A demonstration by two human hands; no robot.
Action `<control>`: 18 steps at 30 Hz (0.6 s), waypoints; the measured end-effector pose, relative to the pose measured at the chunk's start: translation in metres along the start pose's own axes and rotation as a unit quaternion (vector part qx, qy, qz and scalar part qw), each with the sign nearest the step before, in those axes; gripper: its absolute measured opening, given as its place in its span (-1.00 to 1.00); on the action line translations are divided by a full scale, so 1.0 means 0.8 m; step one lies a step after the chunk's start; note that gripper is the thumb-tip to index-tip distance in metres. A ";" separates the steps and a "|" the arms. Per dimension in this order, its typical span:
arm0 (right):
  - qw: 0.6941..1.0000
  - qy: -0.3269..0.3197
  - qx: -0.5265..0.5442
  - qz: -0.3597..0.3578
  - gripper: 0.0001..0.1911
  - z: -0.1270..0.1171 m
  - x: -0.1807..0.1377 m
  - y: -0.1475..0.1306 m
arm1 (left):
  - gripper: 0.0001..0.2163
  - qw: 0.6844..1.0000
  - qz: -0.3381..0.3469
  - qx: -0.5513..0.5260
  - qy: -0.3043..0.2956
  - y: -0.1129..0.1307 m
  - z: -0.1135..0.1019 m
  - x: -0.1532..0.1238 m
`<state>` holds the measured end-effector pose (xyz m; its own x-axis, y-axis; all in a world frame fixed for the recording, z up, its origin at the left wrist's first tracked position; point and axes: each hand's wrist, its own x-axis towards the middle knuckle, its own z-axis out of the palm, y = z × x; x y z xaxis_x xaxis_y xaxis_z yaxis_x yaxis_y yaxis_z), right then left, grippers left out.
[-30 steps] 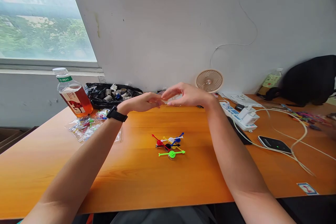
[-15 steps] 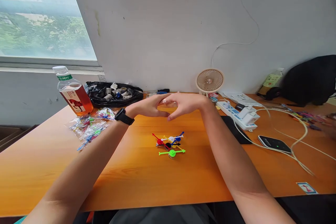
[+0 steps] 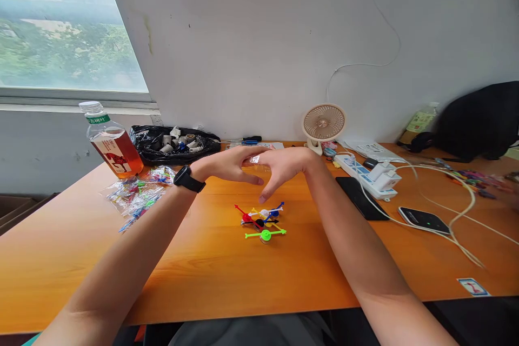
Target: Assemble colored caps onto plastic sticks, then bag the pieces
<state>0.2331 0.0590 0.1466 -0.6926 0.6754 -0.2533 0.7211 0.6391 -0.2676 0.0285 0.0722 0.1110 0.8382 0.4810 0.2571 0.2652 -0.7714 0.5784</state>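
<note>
My left hand (image 3: pixel 229 165), with a black watch (image 3: pixel 188 179) on its wrist, reaches over the table from the left. My right hand (image 3: pixel 284 169) comes in opposite, and their fingertips meet or overlap. Both thumbs stand apart from the fingers. A bit of clear plastic (image 3: pixel 254 159) glints between the fingers; whether either hand grips it is not visible. On the table just nearer to me lies a cluster of plastic arrow spinners: a green spinner (image 3: pixel 265 235) in front, with a red spinner (image 3: pixel 246 218), a black one, a white one, a blue one and a yellow one behind.
Clear packets (image 3: pixel 140 194) of coloured pieces lie at left beside a tea bottle (image 3: pixel 115 148). Behind stand a black bag of scraps (image 3: pixel 174 145) and a small fan (image 3: pixel 324 122). At right are a power strip (image 3: pixel 367 175), cables and a phone (image 3: pixel 424 220).
My right thumb has dropped away from the left thumb, widening the gap between the hands. The clear plastic shows less between them. The spinners lie as before.
</note>
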 end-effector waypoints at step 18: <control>0.982 -0.050 0.123 -0.135 -0.05 -0.007 -0.011 -0.010 | -0.37 0.967 -0.089 -0.187 -0.147 -0.027 -0.038 -0.033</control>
<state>0.2332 0.0501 0.1562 -0.8653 0.4456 -0.2297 0.4930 0.6735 -0.5508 -0.0136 0.0892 0.1153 0.9087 0.4113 -0.0711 0.2729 -0.4566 0.8468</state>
